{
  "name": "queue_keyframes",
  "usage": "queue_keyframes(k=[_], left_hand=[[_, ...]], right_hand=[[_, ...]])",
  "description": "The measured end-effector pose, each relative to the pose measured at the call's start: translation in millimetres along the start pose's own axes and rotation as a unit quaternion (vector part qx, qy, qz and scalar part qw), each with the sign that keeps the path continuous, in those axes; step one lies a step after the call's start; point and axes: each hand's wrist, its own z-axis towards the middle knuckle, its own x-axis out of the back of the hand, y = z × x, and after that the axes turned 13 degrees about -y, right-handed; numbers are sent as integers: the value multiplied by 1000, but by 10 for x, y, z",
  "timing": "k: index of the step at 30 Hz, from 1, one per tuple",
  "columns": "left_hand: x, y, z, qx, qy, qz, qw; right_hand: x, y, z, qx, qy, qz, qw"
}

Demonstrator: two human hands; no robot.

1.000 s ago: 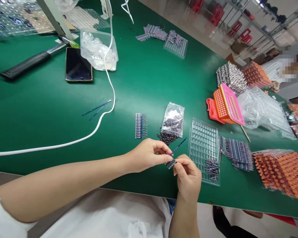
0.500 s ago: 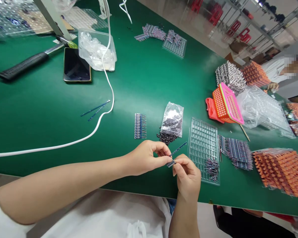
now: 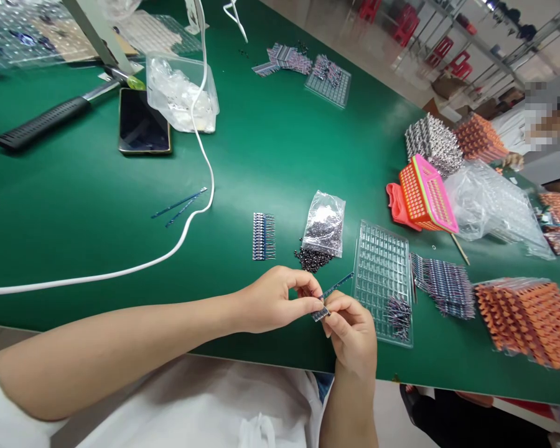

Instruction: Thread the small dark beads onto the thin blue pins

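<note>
My left hand (image 3: 277,302) is closed, thumb and fingers pinching a small circuit board panel (image 3: 320,314) with a row of dark parts. From between the hands a thin blue strip (image 3: 340,284) slants up to the right; whether it is joined to the panel is hidden by the fingers. My right hand (image 3: 356,336) pinches the panel's right end. Just beyond the hands lie a heap of tiny dark parts (image 3: 313,261) and a clear zip bag (image 3: 325,218) of more. A blue board panel with wire leads (image 3: 264,236) rests to the left.
Right of my hands are a clear moulded tray (image 3: 378,267) with small wired parts, stacked boards (image 3: 445,289) and orange stacks (image 3: 529,320). Farther off stands a pink and orange basket (image 3: 427,196). A white cable (image 3: 168,255), phone (image 3: 144,124) and hammer (image 3: 46,124) lie left.
Both hands stay together near the table's front edge. The panel and blue strip have shifted very slightly, the strip's far end a little to the right and down.
</note>
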Motion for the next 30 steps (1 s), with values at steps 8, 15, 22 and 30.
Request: queue_keyframes(k=[8,15,22,30], left_hand=[[-18,1,-11,-19,1,28,999],[-47,-17,-16,-19,6,45,999],[-39,-3,-15,-8,5,42,999],[-59,-4,-4,41,5,0,999]], right_hand=[[5,-12,-4,-26,5,-17,1000],[22,-5,-6,-30,1,-13,999],[50,12,-18,-38,-8,-19,999],[52,16,-2,-61,-7,22,998]])
